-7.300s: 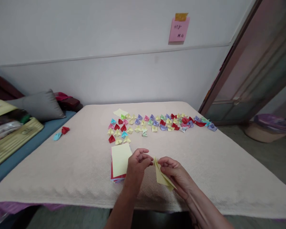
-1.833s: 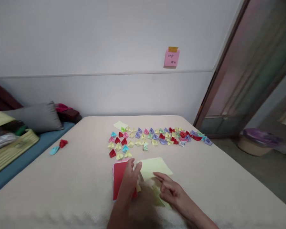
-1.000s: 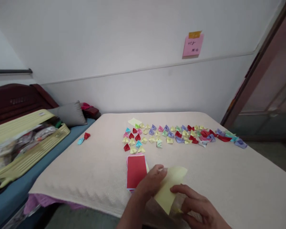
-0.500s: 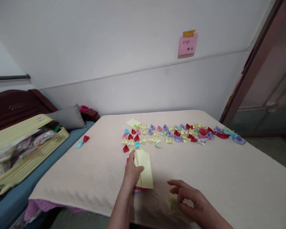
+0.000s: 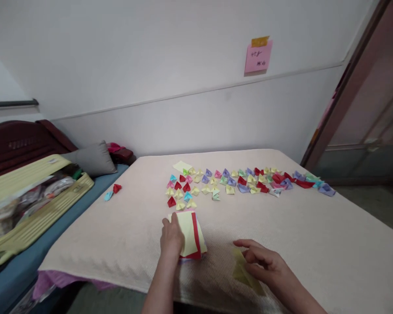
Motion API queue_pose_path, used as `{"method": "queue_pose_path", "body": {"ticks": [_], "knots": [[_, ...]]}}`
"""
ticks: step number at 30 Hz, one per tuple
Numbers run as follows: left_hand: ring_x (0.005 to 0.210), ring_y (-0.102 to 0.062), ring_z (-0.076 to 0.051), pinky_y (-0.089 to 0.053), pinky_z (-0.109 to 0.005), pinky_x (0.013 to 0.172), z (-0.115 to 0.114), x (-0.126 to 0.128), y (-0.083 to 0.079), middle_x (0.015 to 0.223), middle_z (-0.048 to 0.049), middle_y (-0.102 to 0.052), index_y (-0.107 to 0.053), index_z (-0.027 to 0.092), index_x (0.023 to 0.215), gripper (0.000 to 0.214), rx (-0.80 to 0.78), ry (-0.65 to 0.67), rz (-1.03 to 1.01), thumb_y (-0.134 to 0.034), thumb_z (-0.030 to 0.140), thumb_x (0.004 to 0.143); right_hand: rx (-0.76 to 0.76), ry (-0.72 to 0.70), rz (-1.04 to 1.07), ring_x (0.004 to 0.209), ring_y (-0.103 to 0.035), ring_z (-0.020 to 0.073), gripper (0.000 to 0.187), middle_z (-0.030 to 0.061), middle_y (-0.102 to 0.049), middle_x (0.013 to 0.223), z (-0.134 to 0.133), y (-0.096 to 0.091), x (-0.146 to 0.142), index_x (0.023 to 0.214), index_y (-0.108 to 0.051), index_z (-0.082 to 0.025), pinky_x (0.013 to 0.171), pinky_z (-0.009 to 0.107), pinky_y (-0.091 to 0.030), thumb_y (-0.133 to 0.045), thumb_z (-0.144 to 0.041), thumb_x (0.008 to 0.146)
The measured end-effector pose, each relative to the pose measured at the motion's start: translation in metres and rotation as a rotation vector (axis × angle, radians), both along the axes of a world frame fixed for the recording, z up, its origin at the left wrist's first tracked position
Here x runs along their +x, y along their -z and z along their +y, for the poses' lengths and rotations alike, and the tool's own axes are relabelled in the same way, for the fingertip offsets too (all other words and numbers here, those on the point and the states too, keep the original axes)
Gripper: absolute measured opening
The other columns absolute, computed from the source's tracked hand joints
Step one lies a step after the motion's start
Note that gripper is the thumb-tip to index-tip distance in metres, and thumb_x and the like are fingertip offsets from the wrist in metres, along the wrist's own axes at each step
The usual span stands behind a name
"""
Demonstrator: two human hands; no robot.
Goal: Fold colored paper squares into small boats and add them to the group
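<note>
My left hand (image 5: 171, 237) rests on the left side of a stack of coloured paper (image 5: 196, 244), its fingers curled over the edge. A pale yellow sheet (image 5: 187, 231) lies on top, with red paper showing along its right and lower edges. To the right, my right hand (image 5: 262, 261) is over the table with the thumb bent toward the fingers and the index finger stretched out. A folded yellow paper piece (image 5: 247, 275), blurred, hangs at its thumb and fingertips. Just beyond the stack stand several small folded paper shapes (image 5: 187, 196).
Rows of folded paper shapes (image 5: 244, 179) run rightward along the back of the cloth-covered table (image 5: 118, 244). A loose yellow sheet (image 5: 182, 166) lies behind them. Red (image 5: 117, 188) and blue (image 5: 108, 196) pieces sit at left. A pink note (image 5: 258, 57) is taped to the wall.
My left hand has shifted left, and the wide yellow sheet no longer covers the red paper in the stack. The yellow piece at my right hand shows more clearly.
</note>
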State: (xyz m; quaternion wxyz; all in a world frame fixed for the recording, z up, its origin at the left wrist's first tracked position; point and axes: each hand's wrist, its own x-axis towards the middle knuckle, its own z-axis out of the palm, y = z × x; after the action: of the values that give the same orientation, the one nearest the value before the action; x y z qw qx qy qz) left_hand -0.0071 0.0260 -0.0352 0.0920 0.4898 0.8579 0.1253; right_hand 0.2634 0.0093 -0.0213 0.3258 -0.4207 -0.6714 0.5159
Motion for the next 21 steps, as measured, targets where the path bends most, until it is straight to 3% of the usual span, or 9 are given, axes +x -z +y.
{"method": "queue_pose_path", "body": {"ticks": [3, 6, 9, 12, 15, 21], "knots": [[0.126, -0.035, -0.037, -0.029, -0.055, 0.097, 0.001, 0.005, 0.004, 0.138, -0.0191, -0.036, -0.048, 0.021, 0.126, 0.050, 0.046, -0.001, 0.192, -0.036, 0.006, 0.080, -0.010, -0.003, 0.021, 0.104, -0.054, 0.0269, 0.018, 0.0111, -0.063, 0.111, 0.002, 0.003, 0.001, 0.054, -0.050, -0.019, 0.078, 0.033, -0.038, -0.056, -0.022, 0.071], [0.133, -0.026, -0.030, -0.019, -0.048, 0.106, 0.007, 0.015, 0.014, 0.144, -0.0153, -0.034, -0.048, 0.017, 0.128, 0.045, 0.090, 0.146, 0.335, -0.036, 0.012, 0.084, -0.049, 0.007, 0.075, 0.102, -0.055, 0.0270, 0.019, 0.0112, -0.064, 0.108, 0.004, 0.004, 0.001, 0.053, -0.051, -0.018, 0.075, 0.033, -0.037, -0.059, -0.023, 0.070], [0.136, -0.019, -0.029, -0.016, -0.051, 0.108, 0.013, 0.024, 0.031, 0.149, -0.0113, -0.027, -0.038, 0.019, 0.137, 0.052, 0.062, 0.275, 0.304, -0.038, 0.038, 0.088, -0.118, 0.057, 0.184, 0.094, -0.057, 0.0249, 0.020, 0.0093, -0.065, 0.100, 0.005, 0.001, 0.001, 0.052, -0.053, -0.018, 0.075, 0.031, -0.038, -0.062, -0.024, 0.069], [0.138, -0.013, -0.034, -0.014, -0.059, 0.104, 0.016, 0.026, 0.047, 0.152, -0.0100, -0.019, -0.027, 0.023, 0.142, 0.068, -0.048, 0.276, 0.239, -0.037, 0.057, 0.084, -0.204, 0.113, 0.291, 0.076, -0.056, 0.0195, 0.019, 0.0040, -0.065, 0.079, 0.006, -0.002, 0.000, 0.052, -0.055, -0.017, 0.069, 0.028, -0.038, -0.063, -0.025, 0.068], [0.138, -0.011, -0.034, -0.013, -0.060, 0.104, 0.017, 0.024, 0.056, 0.152, -0.0114, -0.018, -0.024, 0.023, 0.143, 0.072, -0.067, 0.280, 0.215, -0.033, 0.061, 0.083, -0.268, 0.216, 0.337, 0.064, -0.051, 0.0155, 0.018, -0.0009, -0.057, 0.060, 0.009, 0.001, -0.001, 0.053, -0.057, -0.017, 0.062, 0.026, -0.036, -0.064, -0.026, 0.068], [0.138, -0.011, -0.033, -0.012, -0.059, 0.104, 0.016, 0.024, 0.059, 0.152, -0.0118, -0.018, -0.026, 0.022, 0.142, 0.071, -0.025, 0.268, 0.228, -0.033, 0.061, 0.083, -0.401, 0.347, 0.481, 0.052, -0.042, 0.0099, 0.016, -0.0039, -0.050, 0.052, 0.012, 0.010, -0.007, 0.054, -0.057, -0.015, 0.054, 0.023, -0.031, -0.065, -0.023, 0.064]]}}
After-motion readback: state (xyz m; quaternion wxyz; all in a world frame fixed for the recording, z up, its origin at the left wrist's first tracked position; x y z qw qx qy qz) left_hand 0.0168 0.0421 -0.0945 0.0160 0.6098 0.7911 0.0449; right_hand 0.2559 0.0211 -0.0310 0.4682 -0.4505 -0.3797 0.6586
